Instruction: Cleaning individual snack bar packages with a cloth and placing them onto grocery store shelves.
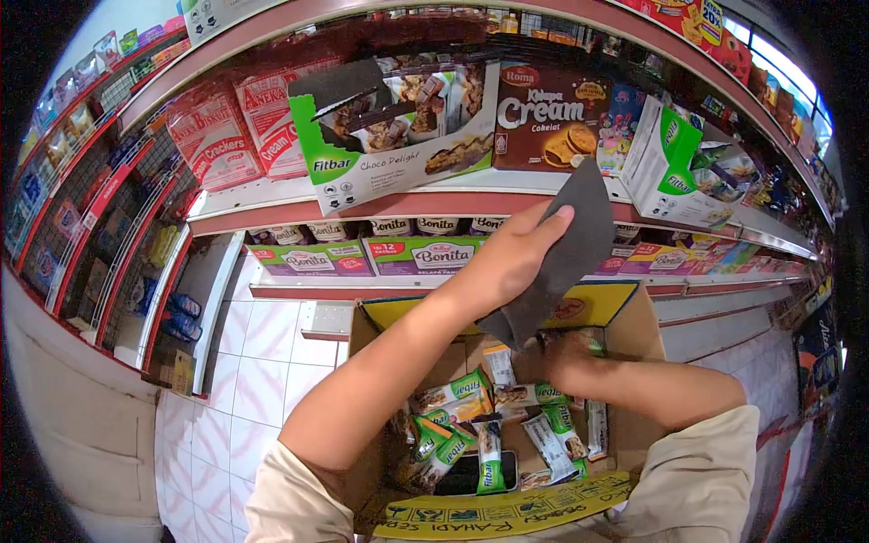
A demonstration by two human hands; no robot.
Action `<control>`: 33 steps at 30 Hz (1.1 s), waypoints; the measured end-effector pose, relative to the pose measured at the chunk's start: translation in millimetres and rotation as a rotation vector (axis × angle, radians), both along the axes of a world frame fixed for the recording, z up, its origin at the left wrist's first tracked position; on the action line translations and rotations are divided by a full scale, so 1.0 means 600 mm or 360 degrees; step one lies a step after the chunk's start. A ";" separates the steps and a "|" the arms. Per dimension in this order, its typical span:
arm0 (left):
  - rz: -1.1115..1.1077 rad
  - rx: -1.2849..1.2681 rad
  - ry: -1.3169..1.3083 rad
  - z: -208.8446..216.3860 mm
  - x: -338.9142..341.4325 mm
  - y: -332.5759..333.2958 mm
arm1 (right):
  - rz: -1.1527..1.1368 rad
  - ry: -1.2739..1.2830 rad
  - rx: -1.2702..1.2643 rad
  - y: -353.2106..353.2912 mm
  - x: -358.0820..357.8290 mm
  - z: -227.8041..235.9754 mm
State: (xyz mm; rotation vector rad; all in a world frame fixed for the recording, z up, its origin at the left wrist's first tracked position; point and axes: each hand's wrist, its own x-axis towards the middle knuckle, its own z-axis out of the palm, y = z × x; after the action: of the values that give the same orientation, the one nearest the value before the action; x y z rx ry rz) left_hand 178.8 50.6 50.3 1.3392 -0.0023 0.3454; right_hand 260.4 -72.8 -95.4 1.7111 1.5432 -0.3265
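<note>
Centrally, the raised left hand (511, 262) is clamping one dark card (579, 240); below, the right hand (574, 364), grip unclear, is hanging inside one carton (638, 328).

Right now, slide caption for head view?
Left hand holds a dark grey flat piece; right hand inside a carton of snack bars.

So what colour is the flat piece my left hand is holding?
Dark grey; the flat piece shows best in the head view.

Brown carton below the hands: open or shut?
Open: nothing closes the top of the carton, its yellow near flap is spread, and wrapped bars show inside.
</note>
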 end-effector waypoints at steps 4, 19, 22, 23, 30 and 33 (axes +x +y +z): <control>0.0051 0.0029 0.0015 0.005 -0.005 0.000 | 0.0218 -0.0369 -0.0157 -0.014 0.002 -0.020; 0.0091 -0.0130 -0.0124 0.049 -0.028 -0.006 | 0.0438 -0.0229 -0.0056 -0.047 -0.088 0.176; 0.0121 -0.0119 -0.0160 0.061 -0.031 0.003 | 0.0464 0.0250 0.0470 -0.064 -0.084 0.304; 0.0168 -0.0126 -0.0165 0.061 -0.033 0.011 | 0.0559 0.0532 0.0733 -0.065 -0.073 0.341; -0.0037 -0.0763 -0.0195 0.074 -0.052 0.011 | 0.0608 0.1186 0.2167 -0.051 -0.013 0.426; -0.0523 -0.1112 -0.0450 0.065 -0.058 0.021 | 0.0481 0.1094 0.2641 -0.002 -0.012 0.373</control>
State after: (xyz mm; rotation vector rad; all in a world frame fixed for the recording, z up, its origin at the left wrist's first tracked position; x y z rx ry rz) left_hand 144.0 63.1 89.1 0.5760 -0.3090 0.2208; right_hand 253.3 -74.1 128.2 2.5324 2.9325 0.9148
